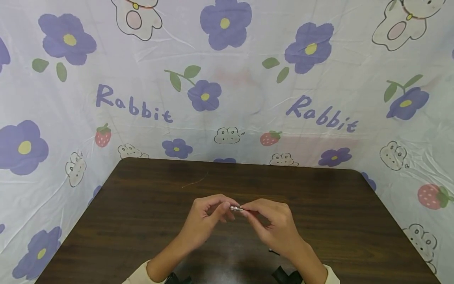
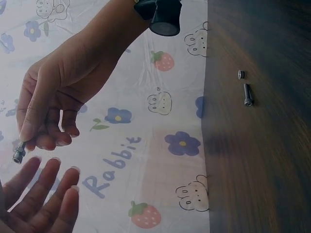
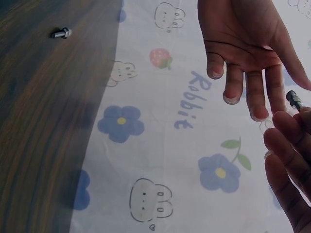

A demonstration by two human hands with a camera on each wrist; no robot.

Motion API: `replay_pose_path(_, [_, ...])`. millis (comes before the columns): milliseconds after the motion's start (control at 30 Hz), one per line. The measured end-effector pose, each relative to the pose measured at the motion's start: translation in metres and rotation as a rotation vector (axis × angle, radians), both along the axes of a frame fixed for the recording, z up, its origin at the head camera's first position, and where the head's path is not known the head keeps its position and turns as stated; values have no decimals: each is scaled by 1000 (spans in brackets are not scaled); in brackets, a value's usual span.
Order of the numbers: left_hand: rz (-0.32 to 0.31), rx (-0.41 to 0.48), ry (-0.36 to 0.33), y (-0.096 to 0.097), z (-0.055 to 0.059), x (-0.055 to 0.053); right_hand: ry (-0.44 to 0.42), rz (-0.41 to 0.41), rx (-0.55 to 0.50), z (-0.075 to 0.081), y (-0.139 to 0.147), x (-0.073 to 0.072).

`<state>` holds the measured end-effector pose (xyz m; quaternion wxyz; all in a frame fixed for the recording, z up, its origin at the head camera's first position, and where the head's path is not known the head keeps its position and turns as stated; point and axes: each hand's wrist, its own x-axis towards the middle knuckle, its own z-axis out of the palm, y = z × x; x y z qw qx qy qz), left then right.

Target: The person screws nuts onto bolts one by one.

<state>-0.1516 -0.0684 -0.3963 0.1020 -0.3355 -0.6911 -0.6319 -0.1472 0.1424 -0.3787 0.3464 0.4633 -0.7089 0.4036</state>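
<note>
My right hand pinches the thin end of a small metal bolt between thumb and fingertips. The bolt's thicker head end points toward my left hand. In the left wrist view, the bolt hangs from the right hand, close to the left fingers, which are loosely spread. The right wrist view shows the left hand with extended fingers around the bolt head, not curled on it. Whether the left thumb touches the bolt cannot be made out.
On the dark wooden table, another bolt lies by the right forearm. The left wrist view shows a bolt beside a small nut-like piece. A bolt lies on the table in the right wrist view. Patterned cloth surrounds the table.
</note>
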Motion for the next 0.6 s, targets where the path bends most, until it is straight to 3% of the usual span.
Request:
replay_pose_path(300, [31,49,119,-2,3,1,4,2,-4,0,0,0])
replay_pose_path(600, [55,28,112,-1,3,2,8,-2,2,-1,0,0])
